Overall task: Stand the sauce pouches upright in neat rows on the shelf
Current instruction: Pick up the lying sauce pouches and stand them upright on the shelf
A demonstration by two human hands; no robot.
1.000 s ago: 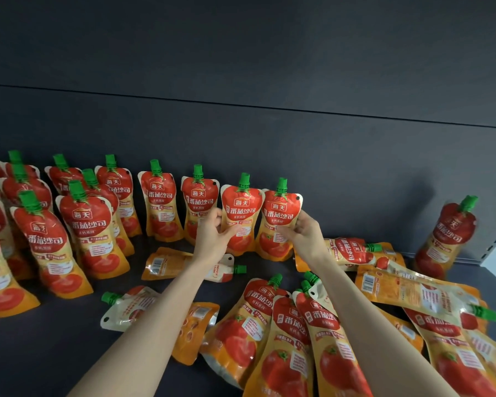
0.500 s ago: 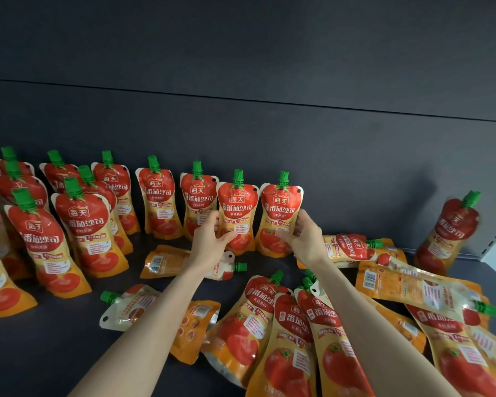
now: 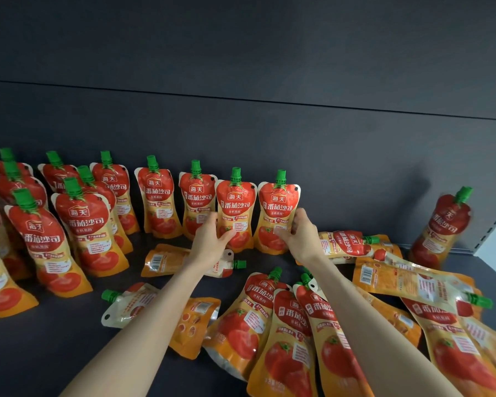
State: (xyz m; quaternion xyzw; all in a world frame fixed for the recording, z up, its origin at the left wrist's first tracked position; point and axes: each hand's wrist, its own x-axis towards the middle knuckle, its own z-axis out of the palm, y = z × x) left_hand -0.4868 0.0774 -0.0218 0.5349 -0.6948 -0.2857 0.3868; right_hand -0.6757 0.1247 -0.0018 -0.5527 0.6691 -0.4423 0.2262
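Left hand (image 3: 209, 243) pinches one upright pouch (image 3: 235, 206); right hand (image 3: 302, 236) grips the neighbouring pouch (image 3: 277, 207). Glossy, waisted and green-capped, they end a back row of seven visible on the matte dark shelf (image 3: 55, 353). About ten flat pouches (image 3: 287, 348) lie nearer.

Illumination is dim and even, arriving from the front. Lying pouches (image 3: 284, 353) near the front edge of the dark shelf (image 3: 69, 353) show soft glare (foil highlights). A faint shadow (image 3: 421, 193) crosses the back panel (image 3: 327, 153). Wide-angle distortion bows the frame margins. The upright pouch (image 3: 441, 224) at the shelf's right end is blurred.
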